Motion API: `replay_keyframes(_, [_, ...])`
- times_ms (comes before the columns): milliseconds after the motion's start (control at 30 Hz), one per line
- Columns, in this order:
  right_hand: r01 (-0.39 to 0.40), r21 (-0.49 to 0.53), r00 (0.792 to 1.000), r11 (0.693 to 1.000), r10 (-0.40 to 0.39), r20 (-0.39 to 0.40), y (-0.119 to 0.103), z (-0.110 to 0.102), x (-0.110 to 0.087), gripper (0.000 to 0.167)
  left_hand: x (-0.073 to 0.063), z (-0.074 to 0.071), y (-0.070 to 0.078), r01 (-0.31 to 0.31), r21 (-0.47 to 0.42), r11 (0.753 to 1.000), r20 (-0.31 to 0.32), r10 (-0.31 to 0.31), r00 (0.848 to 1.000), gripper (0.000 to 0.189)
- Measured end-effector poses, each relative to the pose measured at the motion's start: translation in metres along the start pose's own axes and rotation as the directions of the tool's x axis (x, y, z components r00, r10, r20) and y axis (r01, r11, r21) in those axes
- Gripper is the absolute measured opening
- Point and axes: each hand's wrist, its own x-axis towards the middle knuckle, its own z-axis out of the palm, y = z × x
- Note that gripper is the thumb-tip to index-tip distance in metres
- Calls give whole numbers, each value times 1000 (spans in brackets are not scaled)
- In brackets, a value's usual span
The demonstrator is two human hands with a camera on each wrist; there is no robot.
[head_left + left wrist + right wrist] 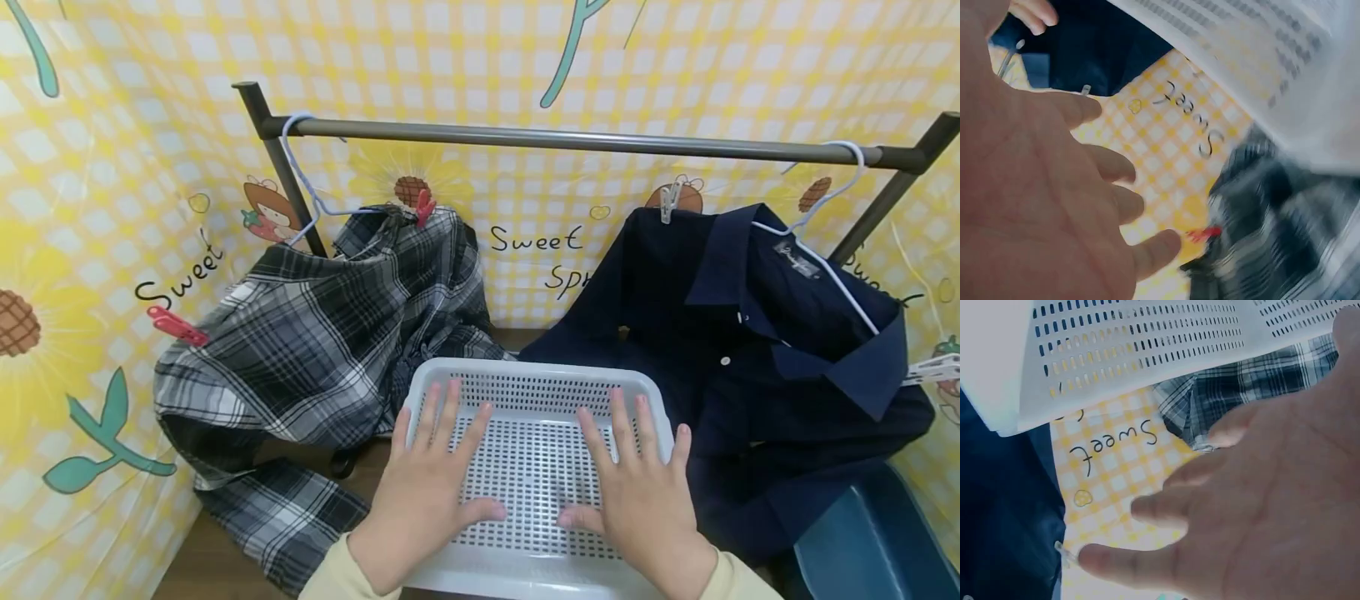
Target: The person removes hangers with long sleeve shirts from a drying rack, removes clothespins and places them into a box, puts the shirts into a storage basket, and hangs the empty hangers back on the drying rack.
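Note:
Both hands are held palm down over a pale grey plastic basket (540, 368) with a slotted bottom. My left hand (429, 487) spreads its fingers above the basket's left side, and my right hand (651, 500) does the same on the right. Neither holds anything; the wrist views show both bare palms, with the basket (1141, 347) apart from them. To the left, a black, grey and white plaid shirt (315, 342) hangs with two red clothespins (424, 207) on it. On the right hangs a navy collared shirt (675, 333) with two whitish clothespins (667, 202).
A dark metal rail (525, 136) runs across the back, carrying a pale blue hanger (298, 171) at its left and another hanger (846, 183) at its right. A blue-green bin (873, 529) stands at lower right. Yellow checked sheeting (480, 58) surrounds the space.

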Motion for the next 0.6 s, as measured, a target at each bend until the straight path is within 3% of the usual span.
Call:
replay_keyframes(200, [-26, 124, 990, 992, 43, -137, 18, -11, 8, 108, -4, 0, -21, 80, -158, 984, 67, -70, 995, 104])
replay_keyframes(367, [-78, 248, 968, 966, 132, -213, 45, -27, 8, 94, -12, 9, -44, 171, -260, 951, 139, -138, 981, 100])
replay_keyframes(500, [-99, 310, 934, 946, 196, -299, 68, -37, 4, 84, -19, 17, -57, 242, -339, 909, 211, -178, 961, 101])
replay_keyframes(600, [-125, 356, 897, 926, 259, -359, 84, -42, 0, 75, -21, 25, -64, 278, -374, 885, 234, -201, 951, 103])
